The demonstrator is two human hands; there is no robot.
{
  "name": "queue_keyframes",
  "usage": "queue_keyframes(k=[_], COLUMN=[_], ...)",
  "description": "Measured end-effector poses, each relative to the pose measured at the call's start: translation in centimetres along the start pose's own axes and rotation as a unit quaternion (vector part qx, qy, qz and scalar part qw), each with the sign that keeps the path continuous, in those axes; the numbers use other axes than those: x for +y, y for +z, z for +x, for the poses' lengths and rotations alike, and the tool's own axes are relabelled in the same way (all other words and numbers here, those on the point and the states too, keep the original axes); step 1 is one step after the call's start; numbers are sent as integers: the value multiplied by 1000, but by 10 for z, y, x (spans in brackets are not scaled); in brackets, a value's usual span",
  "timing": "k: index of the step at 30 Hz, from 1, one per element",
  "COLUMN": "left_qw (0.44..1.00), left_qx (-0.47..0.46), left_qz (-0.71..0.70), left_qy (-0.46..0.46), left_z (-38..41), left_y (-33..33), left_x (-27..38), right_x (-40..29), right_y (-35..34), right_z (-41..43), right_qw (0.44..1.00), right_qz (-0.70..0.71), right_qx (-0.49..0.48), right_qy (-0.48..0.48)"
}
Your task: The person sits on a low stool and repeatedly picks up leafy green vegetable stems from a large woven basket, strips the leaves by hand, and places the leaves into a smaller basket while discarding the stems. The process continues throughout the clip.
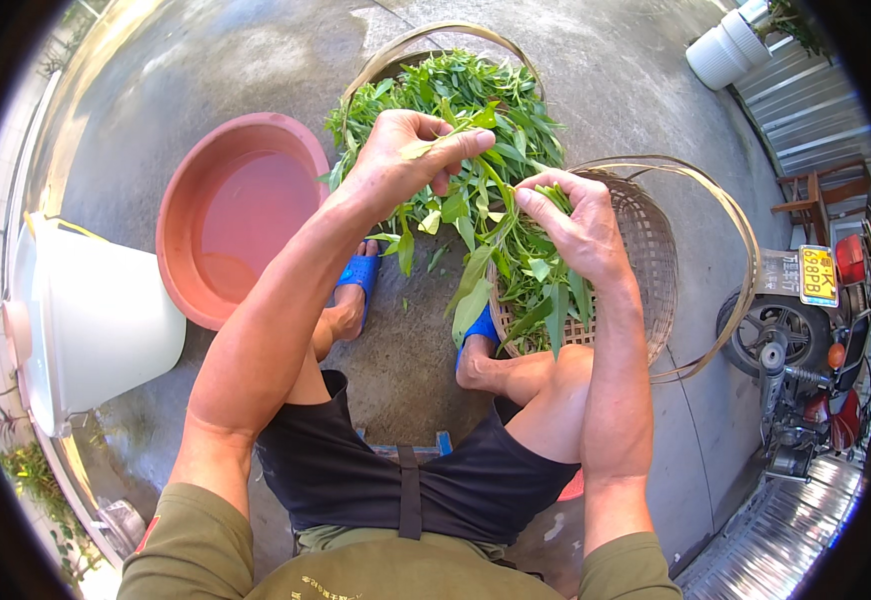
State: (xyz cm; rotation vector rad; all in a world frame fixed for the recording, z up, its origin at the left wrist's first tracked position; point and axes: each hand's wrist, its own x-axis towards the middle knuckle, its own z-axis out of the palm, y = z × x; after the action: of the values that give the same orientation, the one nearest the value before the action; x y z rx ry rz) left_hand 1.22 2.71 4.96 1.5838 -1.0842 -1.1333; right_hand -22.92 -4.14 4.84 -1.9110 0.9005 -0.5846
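My left hand (413, 150) is above the heaped basket, its thumb and fingers pinching a leafy green sprig (459, 129). My right hand (578, 217) grips a bunch of leafy green stems, whose leaves (473, 307) hang down over the near side of a woven basket (649, 262). Between the hands, a green stem (497, 180) reaches to my right fingertips. A pile of leafy greens (443, 82) fills the other basket, with its arched handle (443, 27) behind. More cut greens lie low in the right-hand basket.
A reddish plastic basin (169, 217) holding water stands at the left, beside a white bucket (117, 300). My feet in blue slippers (360, 277) rest on the concrete floor (398, 375). A motorcycle (803, 360), a wooden chair (818, 196) and a white pot (728, 51) stand at the right.
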Motion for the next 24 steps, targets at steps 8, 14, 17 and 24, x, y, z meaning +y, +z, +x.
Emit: queue_keyframes(k=[8, 14, 17, 24], left_qw=[997, 992, 991, 992], left_qx=[2, -71, -83, -88], left_qz=[-77, -102, -100, -80], left_qy=[25, -13, -25, -41], left_z=[2, 8, 8, 6], left_y=[1, -5, -5, -2], left_x=[-2, -10, -14, -10], right_x=[5, -4, -7, -19], right_y=[0, 1, 4, 5], right_z=[5, 2, 1, -6], right_qw=[992, 995, 993, 994], right_qz=[98, 77, 75, 27], right_qx=[76, 59, 73, 64], right_qy=[-30, -30, -57, -88])
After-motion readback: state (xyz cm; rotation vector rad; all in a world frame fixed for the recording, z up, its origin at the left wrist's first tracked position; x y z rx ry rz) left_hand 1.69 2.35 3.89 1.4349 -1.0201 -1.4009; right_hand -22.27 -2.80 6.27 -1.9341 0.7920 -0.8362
